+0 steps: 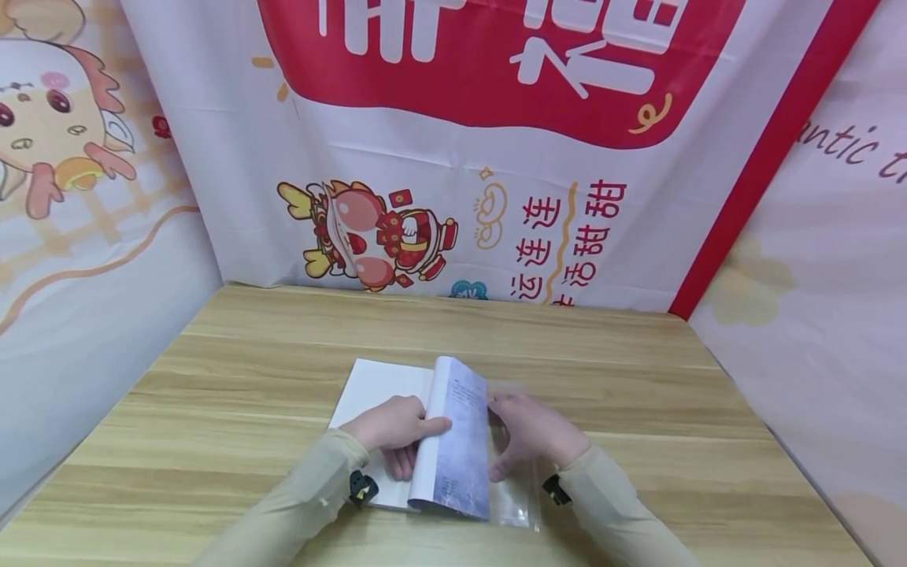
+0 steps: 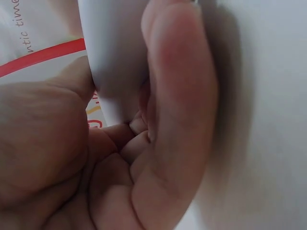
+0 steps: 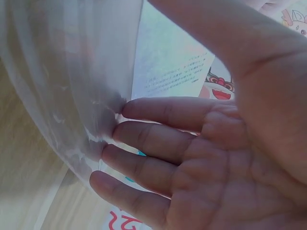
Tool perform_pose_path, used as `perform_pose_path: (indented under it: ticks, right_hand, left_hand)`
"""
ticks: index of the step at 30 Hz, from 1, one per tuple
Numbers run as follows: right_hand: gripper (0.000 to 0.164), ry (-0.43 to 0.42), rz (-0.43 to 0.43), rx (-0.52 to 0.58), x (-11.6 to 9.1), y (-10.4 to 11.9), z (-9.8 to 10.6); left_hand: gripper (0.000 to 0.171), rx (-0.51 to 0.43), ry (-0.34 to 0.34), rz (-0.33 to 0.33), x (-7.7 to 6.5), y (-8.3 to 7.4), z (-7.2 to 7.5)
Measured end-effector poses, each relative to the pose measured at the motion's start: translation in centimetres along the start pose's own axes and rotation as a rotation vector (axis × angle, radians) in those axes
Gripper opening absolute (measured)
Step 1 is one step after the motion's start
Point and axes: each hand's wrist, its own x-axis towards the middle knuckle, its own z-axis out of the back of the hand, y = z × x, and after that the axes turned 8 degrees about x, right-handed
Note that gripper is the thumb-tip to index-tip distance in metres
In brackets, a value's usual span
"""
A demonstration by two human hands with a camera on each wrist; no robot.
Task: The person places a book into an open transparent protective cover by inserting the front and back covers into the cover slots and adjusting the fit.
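Note:
A book with white inner pages (image 1: 379, 390) lies opened on the table. Its bluish-purple printed cover (image 1: 464, 441) stands raised and curled over to the right. My left hand (image 1: 397, 429) grips the raised part, thumb on the outer face and fingers behind it; the left wrist view shows the bent white sheet (image 2: 115, 43) between the thumb and fingers of that hand (image 2: 144, 158). Clear plastic film (image 1: 513, 504) lies at the cover's right side. My right hand (image 1: 534, 433) reaches over it, thumb and fingers apart. Nearly straight fingertips touch the film (image 3: 72, 86) in the right wrist view.
The wood-grain table (image 1: 248, 370) surrounds the book. A white and red printed cloth (image 1: 439, 142) hangs behind the table's far edge, and patterned cloths hang at the left (image 1: 92, 157) and right (image 1: 815, 276) sides.

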Motion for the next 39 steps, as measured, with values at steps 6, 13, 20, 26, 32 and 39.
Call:
perform_pose_path:
  ticks: [6,13,20,26,32,39]
  right_hand:
    - [0.086,0.019,-0.033,-0.009,-0.08,-0.24,0.02]
    - [0.097,0.006,-0.043,0.017,0.00,-0.29,0.02]
    - [0.104,0.005,-0.053,0.040,-0.08,-0.22,0.11]
    - [0.102,0.013,-0.041,0.039,-0.10,-0.18,0.05]
    - [0.103,0.017,-0.053,0.041,-0.04,-0.32,-0.03]
    - [0.094,0.023,-0.054,0.000,0.15,-0.29,0.00]
  left_hand:
    - [0.046,0.001,0.032,-0.004,0.25,0.31,0.21]
    - [0.047,0.007,0.021,-0.008,0.36,0.36,0.13]
    - [0.048,0.009,-0.008,0.002,0.44,0.15,-0.17]
    - [0.044,0.024,0.031,-0.008,0.45,0.44,0.25]
    - [0.045,0.019,0.031,-0.002,0.43,0.41,0.25]
    - [0.045,0.006,-0.003,0.011,0.04,-0.35,-0.02]
